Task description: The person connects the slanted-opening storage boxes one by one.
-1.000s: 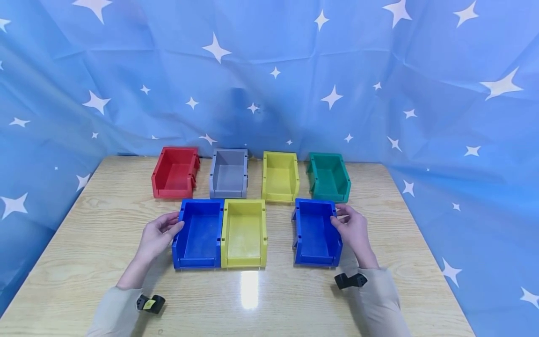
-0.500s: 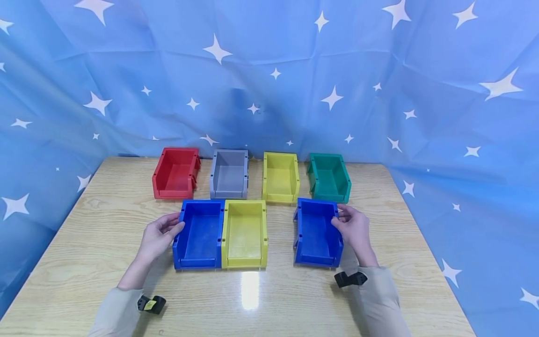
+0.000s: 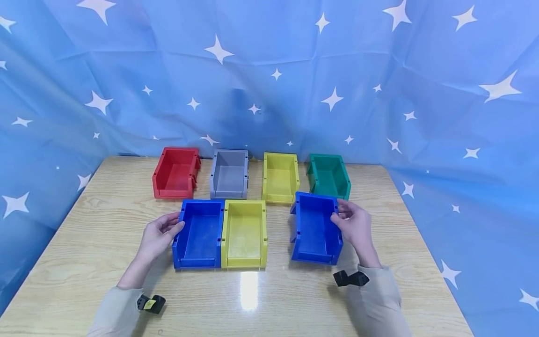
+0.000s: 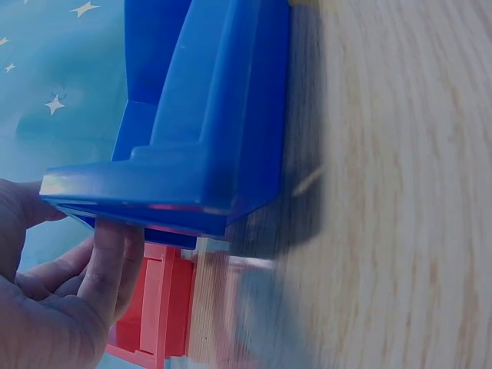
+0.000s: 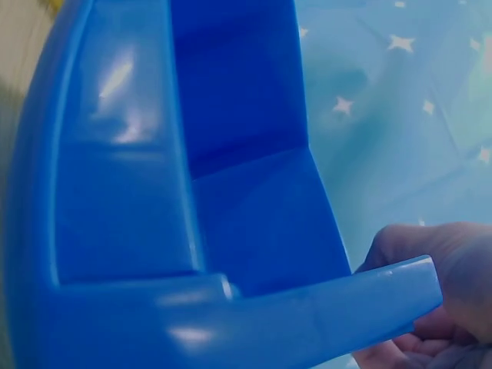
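At the left of the front row, my left hand pinches the outer side wall of a blue bin, thumb over the rim and fingers beneath it, as the left wrist view also shows. Against that bin's right side stands a yellow bin. A gap to the right of it, my right hand grips the right side wall of a second blue bin. This bin is slightly tilted and seems lifted off the wooden table. In the right wrist view the bin's side wall hides much of the hand's surroundings.
Along the back edge stand a red bin, a grey bin, another yellow bin and a green bin. The held right bin overlaps the green one's front in the head view. A starry blue curtain hangs behind.
The right blue bin has risen and tilted, held by my right hand, and shifted a little toward the back row. My left hand and its bin look unmoved.
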A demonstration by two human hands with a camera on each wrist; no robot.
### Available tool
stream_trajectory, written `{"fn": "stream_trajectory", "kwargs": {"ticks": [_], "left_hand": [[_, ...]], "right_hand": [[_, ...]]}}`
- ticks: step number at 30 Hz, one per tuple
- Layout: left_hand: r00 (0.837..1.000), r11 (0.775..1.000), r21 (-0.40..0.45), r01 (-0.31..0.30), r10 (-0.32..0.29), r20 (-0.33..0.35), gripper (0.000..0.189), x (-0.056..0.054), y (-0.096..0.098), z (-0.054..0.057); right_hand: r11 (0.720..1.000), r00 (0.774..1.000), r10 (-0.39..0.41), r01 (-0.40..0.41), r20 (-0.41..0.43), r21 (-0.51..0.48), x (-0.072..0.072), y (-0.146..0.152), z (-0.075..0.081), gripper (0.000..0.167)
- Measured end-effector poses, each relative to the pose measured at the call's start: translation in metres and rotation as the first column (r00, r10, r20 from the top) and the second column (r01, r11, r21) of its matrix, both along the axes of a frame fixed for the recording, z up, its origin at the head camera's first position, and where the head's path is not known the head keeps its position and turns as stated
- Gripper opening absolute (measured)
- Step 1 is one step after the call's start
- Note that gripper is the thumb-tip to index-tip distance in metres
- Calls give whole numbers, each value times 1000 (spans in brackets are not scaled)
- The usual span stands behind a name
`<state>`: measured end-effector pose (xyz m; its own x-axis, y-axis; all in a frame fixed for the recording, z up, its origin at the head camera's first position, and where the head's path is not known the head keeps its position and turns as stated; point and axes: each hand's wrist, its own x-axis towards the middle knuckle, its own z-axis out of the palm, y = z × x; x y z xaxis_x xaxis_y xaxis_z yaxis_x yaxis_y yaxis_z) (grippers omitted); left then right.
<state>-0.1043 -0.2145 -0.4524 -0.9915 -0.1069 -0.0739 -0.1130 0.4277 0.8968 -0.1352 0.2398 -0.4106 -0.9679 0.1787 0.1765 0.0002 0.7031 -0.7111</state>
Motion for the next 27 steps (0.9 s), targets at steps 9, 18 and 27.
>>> {"fn": "stream_trajectory", "kwargs": {"ticks": [9, 18, 27], "left_hand": [[1000, 1000, 4, -2, 2, -12, 41, -1, -1, -2], [1000, 1000, 1, 2, -2, -12, 43, -1, -1, -3], [999, 1000, 11, 9, -9, -32, 42, -2, -2, -4]], "right_hand": [[998, 997, 67, -67, -39, -1, 2, -21, 11, 37], [991, 990, 128, -130, -53, -38, -1, -40, 14, 38], [987, 988, 146, -148, -41, -55, -3, -51, 16, 40]]}}
